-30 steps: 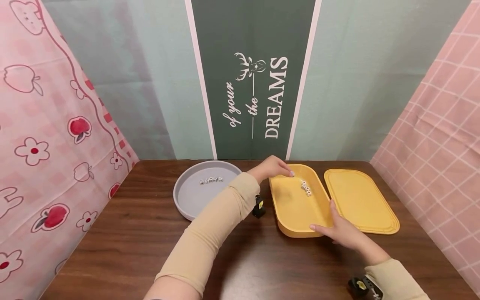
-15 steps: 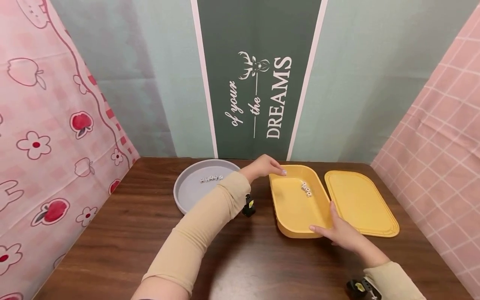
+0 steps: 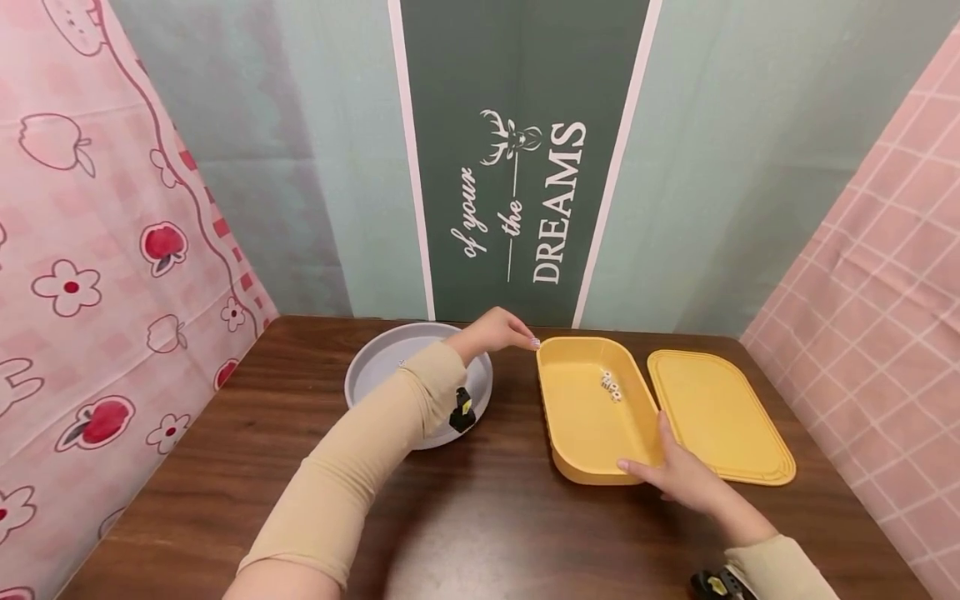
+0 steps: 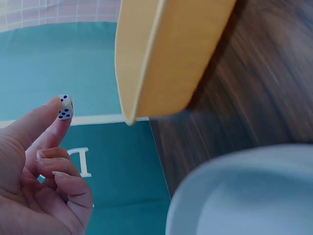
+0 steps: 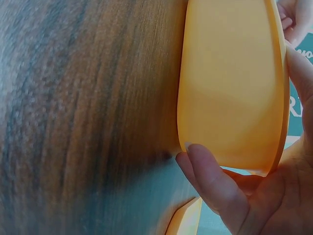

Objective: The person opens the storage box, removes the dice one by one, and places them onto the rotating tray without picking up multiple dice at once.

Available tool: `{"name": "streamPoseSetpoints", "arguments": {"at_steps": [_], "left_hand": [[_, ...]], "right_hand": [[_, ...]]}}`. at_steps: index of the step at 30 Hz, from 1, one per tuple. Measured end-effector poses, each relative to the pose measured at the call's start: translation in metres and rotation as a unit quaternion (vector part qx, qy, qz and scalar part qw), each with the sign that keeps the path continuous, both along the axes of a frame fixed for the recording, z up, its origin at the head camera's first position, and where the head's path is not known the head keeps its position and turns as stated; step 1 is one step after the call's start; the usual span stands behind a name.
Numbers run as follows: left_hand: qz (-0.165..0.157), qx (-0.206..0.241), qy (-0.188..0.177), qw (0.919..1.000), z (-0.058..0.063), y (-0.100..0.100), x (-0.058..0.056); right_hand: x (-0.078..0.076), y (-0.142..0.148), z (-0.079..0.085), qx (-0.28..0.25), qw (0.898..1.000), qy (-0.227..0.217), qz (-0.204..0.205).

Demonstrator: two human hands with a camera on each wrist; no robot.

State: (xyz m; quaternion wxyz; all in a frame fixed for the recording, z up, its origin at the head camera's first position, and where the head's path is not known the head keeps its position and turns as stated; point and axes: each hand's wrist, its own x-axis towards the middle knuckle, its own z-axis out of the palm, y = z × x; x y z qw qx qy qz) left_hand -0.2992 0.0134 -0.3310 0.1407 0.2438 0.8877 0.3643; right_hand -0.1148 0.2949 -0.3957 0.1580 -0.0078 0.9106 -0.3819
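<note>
My left hand (image 3: 498, 329) pinches a white die (image 4: 65, 108) with blue dots between thumb and forefinger, its other fingers curled. It is above the table, in the gap between the grey round plate (image 3: 375, 354) and the yellow rectangular box (image 3: 588, 425), close to the box's far left corner. Several dice (image 3: 611, 386) lie in the box toward its far right. My right hand (image 3: 690, 475) grips the box's near right corner, thumb and fingers spread along its rim and side. On the plate, a small bit of a die (image 3: 402, 362) shows; my left sleeve hides the rest.
A yellow lid (image 3: 723, 417) lies flat to the right of the box. The brown wooden table (image 3: 480, 533) ends against a green curtain (image 3: 525, 50) at the back. Pink cloths hang at both sides. Each wrist wears a small black camera (image 3: 462, 411).
My left hand has moved left with the die, from over the box to just outside its far left corner, and the sleeve now covers the plate's dice. My right hand keeps its hold.
</note>
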Motion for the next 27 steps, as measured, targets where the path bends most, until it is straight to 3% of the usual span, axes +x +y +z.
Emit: {"name": "streamPoseSetpoints", "arguments": {"at_steps": [10, 18, 27], "left_hand": [[0.033, -0.021, -0.005, 0.9992, -0.011, -0.038, -0.01], [0.067, -0.01, -0.037, 0.997, -0.026, -0.066, -0.02], [0.097, 0.007, -0.075, 0.9924, -0.037, -0.082, -0.021]], "right_hand": [[-0.001, -0.001, 0.001, -0.003, 1.0, -0.007, 0.004], [-0.002, 0.001, 0.0, 0.004, 1.0, -0.002, 0.003], [-0.002, 0.001, -0.001, 0.002, 1.0, -0.004, 0.0]]}}
